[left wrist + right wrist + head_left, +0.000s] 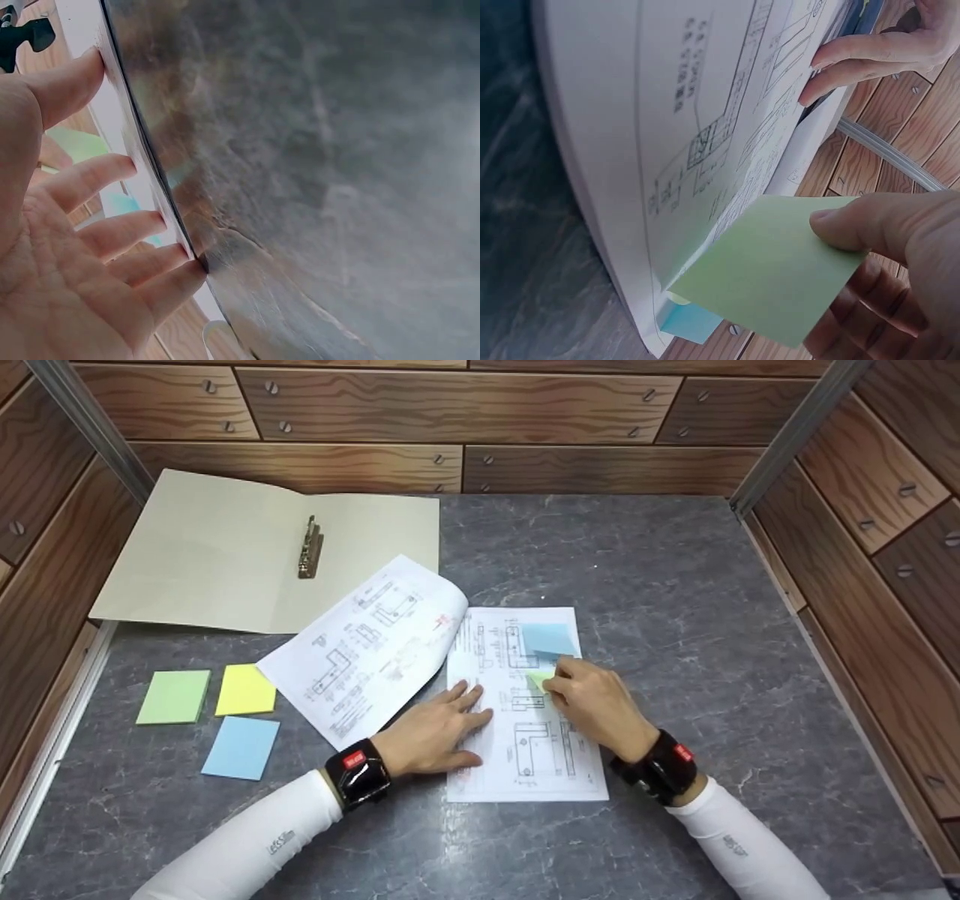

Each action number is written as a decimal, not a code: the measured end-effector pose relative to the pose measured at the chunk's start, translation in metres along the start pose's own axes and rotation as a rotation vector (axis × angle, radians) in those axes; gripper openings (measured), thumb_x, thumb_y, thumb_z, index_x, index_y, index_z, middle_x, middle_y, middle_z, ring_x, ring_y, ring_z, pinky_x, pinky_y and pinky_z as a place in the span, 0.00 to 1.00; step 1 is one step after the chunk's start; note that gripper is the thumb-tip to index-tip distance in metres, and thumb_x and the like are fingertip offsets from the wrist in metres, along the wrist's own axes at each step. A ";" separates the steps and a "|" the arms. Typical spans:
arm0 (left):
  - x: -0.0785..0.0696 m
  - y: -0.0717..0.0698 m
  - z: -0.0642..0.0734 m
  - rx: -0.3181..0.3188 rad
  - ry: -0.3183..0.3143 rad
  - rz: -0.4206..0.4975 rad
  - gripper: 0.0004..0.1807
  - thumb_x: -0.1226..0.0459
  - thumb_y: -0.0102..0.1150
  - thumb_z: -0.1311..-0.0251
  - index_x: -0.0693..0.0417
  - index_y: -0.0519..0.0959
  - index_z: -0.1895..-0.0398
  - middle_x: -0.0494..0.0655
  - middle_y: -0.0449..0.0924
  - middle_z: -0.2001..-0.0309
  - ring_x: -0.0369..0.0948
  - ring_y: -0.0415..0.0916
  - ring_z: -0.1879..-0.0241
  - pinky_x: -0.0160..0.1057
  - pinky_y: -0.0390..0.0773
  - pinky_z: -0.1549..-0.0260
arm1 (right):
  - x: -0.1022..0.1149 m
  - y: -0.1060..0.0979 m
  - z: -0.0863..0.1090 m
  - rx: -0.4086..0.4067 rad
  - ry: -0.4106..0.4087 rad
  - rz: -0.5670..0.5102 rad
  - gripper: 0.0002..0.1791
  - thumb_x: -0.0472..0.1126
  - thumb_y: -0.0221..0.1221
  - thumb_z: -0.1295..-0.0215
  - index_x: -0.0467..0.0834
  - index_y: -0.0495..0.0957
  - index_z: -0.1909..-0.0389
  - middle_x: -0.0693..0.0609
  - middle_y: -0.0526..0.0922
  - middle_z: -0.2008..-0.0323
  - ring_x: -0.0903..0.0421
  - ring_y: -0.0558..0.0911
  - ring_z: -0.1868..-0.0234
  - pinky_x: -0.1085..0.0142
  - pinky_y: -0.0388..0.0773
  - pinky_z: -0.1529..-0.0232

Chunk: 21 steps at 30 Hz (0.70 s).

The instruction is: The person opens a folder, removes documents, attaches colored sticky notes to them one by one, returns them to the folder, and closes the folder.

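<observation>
My right hand (pixel 600 705) pinches a light green sticky note (pixel 769 266) between thumb and fingers, one edge of it against a printed drawing sheet (pixel 487 735). Just beyond that hand, a blue sticky note (pixel 547 638) is on the sheet's upper right part. My left hand (pixel 431 731) rests on the left side of the sheet with its fingers spread; the left wrist view shows its fingertips (pixel 124 165) along the paper. Beside it, another drawing page (pixel 367 652) is turned over to the left, its right side curving up.
Green (pixel 173 697), yellow (pixel 247 690) and blue (pixel 241 748) sticky note pads lie at the left of the grey table (pixel 675 585). Behind them is an open beige folder (pixel 202 547) with a metal clip (pixel 310 547), partly under the turned page. Wood-patterned walls (pixel 450 405) enclose the table.
</observation>
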State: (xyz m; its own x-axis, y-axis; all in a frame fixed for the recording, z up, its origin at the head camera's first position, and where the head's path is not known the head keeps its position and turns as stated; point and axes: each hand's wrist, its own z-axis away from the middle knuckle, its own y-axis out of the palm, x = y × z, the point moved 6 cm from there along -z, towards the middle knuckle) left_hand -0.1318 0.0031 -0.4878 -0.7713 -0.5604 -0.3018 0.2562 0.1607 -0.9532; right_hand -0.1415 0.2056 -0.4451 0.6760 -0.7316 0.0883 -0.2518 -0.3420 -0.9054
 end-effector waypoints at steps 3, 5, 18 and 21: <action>0.000 0.000 0.000 -0.002 0.001 0.003 0.38 0.44 0.69 0.37 0.56 0.75 0.29 0.68 0.64 0.26 0.64 0.60 0.26 0.52 0.62 0.26 | -0.001 0.000 0.000 -0.002 0.004 0.001 0.07 0.28 0.72 0.42 0.41 0.90 0.64 0.50 0.76 0.69 0.56 0.74 0.72 0.63 0.77 0.76; 0.000 0.000 0.000 -0.008 0.007 0.004 0.38 0.45 0.69 0.37 0.57 0.75 0.29 0.68 0.64 0.27 0.64 0.60 0.26 0.52 0.62 0.25 | -0.001 0.001 0.000 -0.003 0.001 0.004 0.07 0.28 0.72 0.42 0.41 0.90 0.65 0.50 0.76 0.69 0.56 0.74 0.73 0.63 0.76 0.76; 0.001 0.001 0.000 -0.033 0.024 -0.007 0.38 0.45 0.69 0.37 0.58 0.76 0.30 0.69 0.66 0.28 0.64 0.61 0.26 0.52 0.63 0.26 | 0.000 0.004 0.000 0.005 0.016 0.014 0.07 0.27 0.71 0.44 0.40 0.89 0.66 0.50 0.77 0.69 0.55 0.76 0.72 0.61 0.79 0.76; 0.000 0.000 0.000 -0.033 0.024 -0.005 0.38 0.45 0.69 0.37 0.58 0.76 0.30 0.69 0.66 0.28 0.64 0.61 0.26 0.52 0.63 0.26 | 0.000 0.004 0.000 0.009 0.024 0.014 0.08 0.27 0.71 0.44 0.41 0.90 0.66 0.51 0.77 0.69 0.55 0.77 0.72 0.61 0.80 0.76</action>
State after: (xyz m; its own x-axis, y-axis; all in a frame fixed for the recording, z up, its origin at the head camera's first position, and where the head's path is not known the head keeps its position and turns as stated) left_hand -0.1318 0.0026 -0.4882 -0.7865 -0.5416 -0.2967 0.2328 0.1850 -0.9548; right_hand -0.1429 0.2044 -0.4492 0.6554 -0.7504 0.0853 -0.2552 -0.3264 -0.9102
